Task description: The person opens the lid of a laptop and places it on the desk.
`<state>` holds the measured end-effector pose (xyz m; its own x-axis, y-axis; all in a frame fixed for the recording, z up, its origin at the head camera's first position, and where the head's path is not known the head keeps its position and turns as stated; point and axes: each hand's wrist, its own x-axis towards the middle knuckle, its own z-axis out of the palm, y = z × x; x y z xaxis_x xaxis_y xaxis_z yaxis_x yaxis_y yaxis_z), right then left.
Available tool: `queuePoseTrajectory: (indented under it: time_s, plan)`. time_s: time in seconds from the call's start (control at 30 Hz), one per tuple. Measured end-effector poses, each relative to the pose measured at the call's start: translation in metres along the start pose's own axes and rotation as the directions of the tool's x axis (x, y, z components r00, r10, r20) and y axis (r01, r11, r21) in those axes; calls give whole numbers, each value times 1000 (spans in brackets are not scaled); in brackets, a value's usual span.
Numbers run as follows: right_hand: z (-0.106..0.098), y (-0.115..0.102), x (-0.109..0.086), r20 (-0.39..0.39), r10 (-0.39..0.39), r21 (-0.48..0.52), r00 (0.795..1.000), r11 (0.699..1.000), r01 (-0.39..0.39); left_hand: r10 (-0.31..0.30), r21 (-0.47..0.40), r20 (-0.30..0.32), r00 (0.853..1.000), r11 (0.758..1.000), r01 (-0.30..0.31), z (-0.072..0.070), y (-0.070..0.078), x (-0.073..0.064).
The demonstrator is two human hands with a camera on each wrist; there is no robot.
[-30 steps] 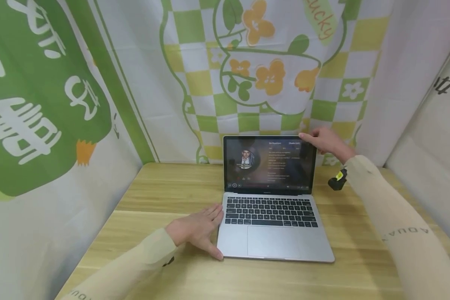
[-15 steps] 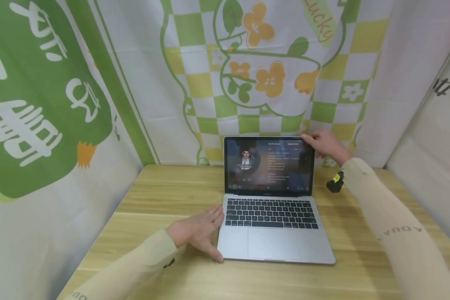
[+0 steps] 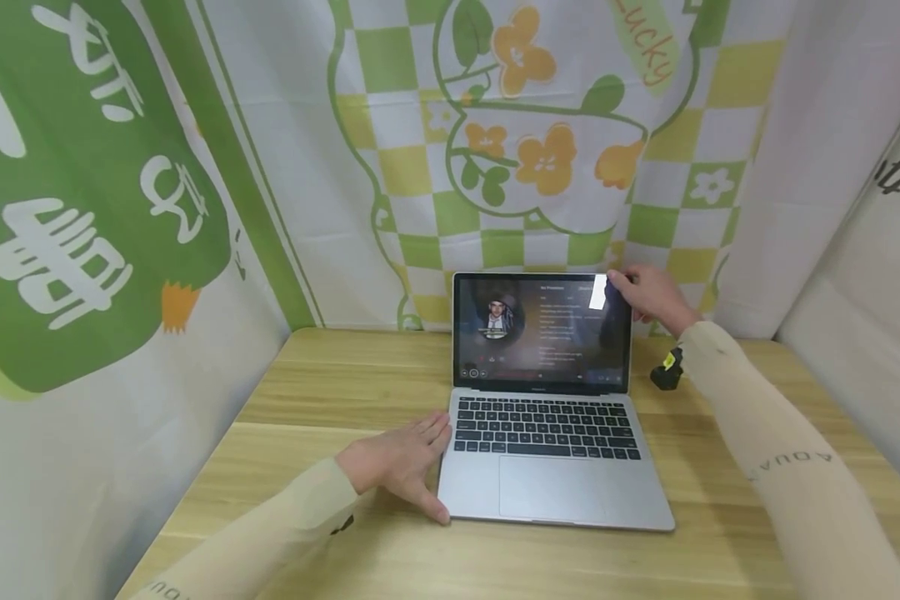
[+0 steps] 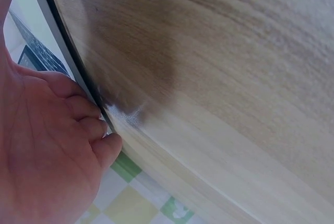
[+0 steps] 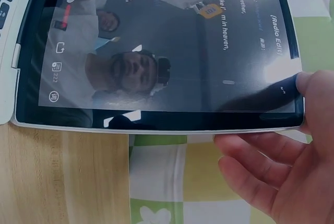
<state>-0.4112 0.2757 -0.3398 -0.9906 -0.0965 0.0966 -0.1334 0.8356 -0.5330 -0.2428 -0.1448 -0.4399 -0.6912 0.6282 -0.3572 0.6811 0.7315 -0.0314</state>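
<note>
A silver laptop [image 3: 555, 487] stands unfolded on the wooden table, its screen [image 3: 532, 333] lit with a music player and lyrics. At the screen's upper right corner my right hand [image 3: 652, 296] grips the lid, thumb on the front face and the other fingers behind it. The right wrist view shows this grip [image 5: 292, 166] and reflections in the glass. My left hand [image 3: 405, 458] rests against the left edge of the keyboard base, with the thumb at the front corner and the fingers farther back. In the left wrist view its fingertips [image 4: 107, 148] lie along that edge.
The wooden table [image 3: 322, 375] backs onto a hanging cloth [image 3: 397, 167] with green and yellow checks. A green and white cloth [image 3: 82, 208] hangs at the left, and a pale one [image 3: 870, 275] at the right. A dark wrist camera [image 3: 666, 371] sits under the right sleeve.
A bright reflection has appeared near the screen's upper right corner, and the right hand on the lid has lowered slightly. The left hand stays against the base. The head view has shifted a little.
</note>
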Motion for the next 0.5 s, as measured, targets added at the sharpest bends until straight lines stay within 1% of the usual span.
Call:
queuePoseTrajectory:
  time_s: [0.23, 0.37, 0.5]
  plan:
    - [1, 1, -4, -17, 19, -10, 1000, 1000, -19, -17, -19, 23, 1000, 1000, 18, -2, 1, 2]
    - [0, -1, -6, -22, 26, -7, 999, 1000, -26, -18, -18, 23, 1000, 1000, 18, -1, 1, 2]
    - [-1, -1, -9, -22, 28, -15, 999, 999, -28, -19, -34, 23, 1000, 999, 20, 0, -1, 1]
